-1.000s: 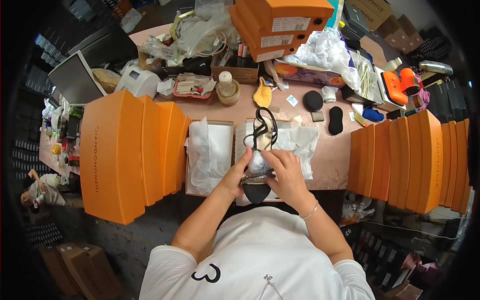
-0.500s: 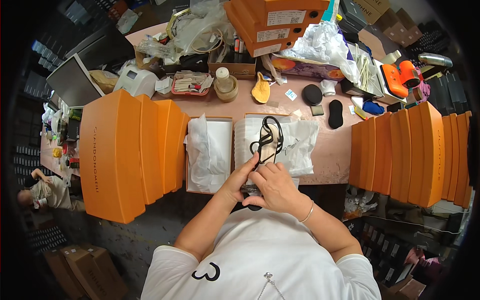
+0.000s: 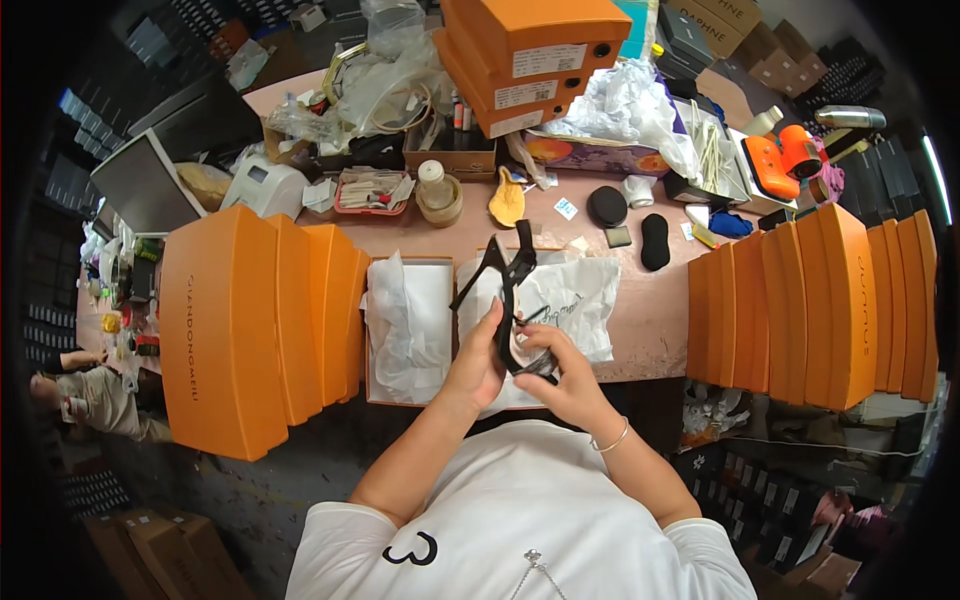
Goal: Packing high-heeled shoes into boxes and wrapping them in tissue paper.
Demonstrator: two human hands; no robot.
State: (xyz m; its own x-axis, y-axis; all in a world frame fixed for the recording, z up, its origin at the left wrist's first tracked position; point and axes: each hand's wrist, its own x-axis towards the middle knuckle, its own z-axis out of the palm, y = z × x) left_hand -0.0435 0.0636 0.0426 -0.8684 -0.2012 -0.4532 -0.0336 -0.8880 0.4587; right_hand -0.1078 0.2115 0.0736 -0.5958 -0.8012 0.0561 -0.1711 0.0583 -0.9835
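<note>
A black strappy high-heeled sandal point(image 3: 506, 325) is held over the front of the table, turned on its side with its slim heel toward the upper left. My left hand point(image 3: 474, 362) is closed around the sole side of it. Bent at the other end of the shoe, my right hand point(image 3: 572, 385) grips near the straps with thumb and fingers; the exact contact is partly hidden. Beneath and beyond the hands lies white printed tissue paper point(image 3: 590, 300) spread over an open box. Left of it sits an open orange shoebox point(image 3: 410, 402) with crumpled white tissue point(image 3: 398, 325).
Stacked orange shoeboxes stand at left point(image 3: 225, 330) and right point(image 3: 800, 310), with another stack point(image 3: 535, 60) at the back. Behind the papers are a glass jar point(image 3: 438, 195), a yellow cloth pad point(image 3: 507, 200), a black round pad point(image 3: 607, 207) and a black oval pad point(image 3: 655, 242).
The sandal has turned from showing its insole and straps to lying side-on, heel outward. My right hand has shifted slightly right, its fingers opening from over the shoe to its side.
</note>
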